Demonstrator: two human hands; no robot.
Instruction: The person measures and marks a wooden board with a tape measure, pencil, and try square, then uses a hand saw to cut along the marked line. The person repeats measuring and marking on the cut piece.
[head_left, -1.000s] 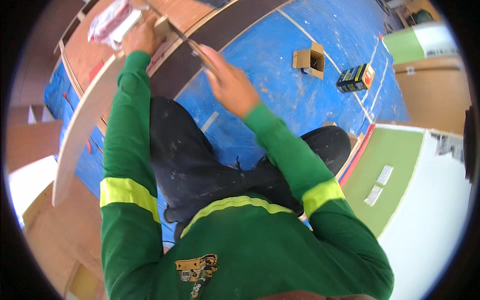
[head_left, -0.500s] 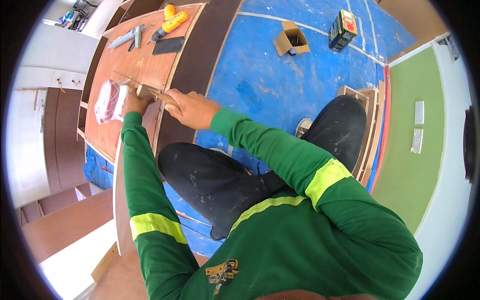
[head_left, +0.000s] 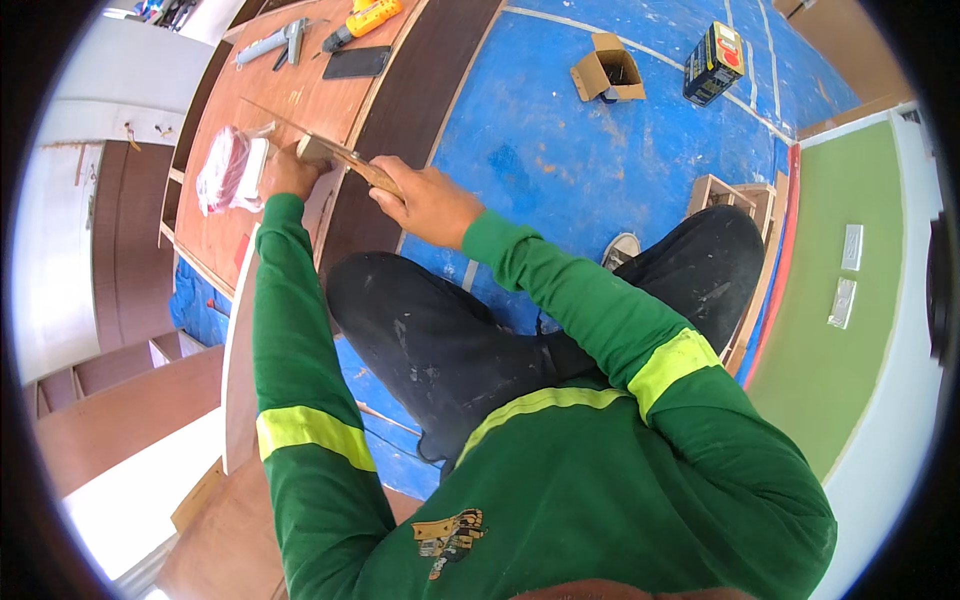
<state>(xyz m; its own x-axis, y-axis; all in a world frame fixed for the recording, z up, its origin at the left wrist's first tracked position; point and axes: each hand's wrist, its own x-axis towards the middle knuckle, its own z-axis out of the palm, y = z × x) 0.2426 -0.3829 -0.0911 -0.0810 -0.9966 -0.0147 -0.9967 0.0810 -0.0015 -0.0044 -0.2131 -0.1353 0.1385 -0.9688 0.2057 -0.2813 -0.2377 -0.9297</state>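
My right hand (head_left: 432,203) is closed round the wooden handle of a handsaw (head_left: 378,180). The saw's thin blade reaches left across a small pale wood block (head_left: 315,150). Fingers bent, my left hand (head_left: 287,174) grips that block at the edge of the reddish-brown wooden panel (head_left: 270,105). Just left of this hand lies a clear plastic-wrapped bundle (head_left: 226,168), red and white. Where the blade meets the block is too small to make out.
On the panel's far part lie a caulking gun (head_left: 275,45), a yellow drill (head_left: 362,24) and a black phone (head_left: 357,62). An open cardboard box (head_left: 608,72) and a dark tin (head_left: 714,64) stand on the blue floor covering (head_left: 510,130). A wooden frame (head_left: 735,195) is beside my right knee.
The head view has shifted, so most things sit differently in the picture. My right hand and the saw handle are a little farther from my left hand, which still grips the block.
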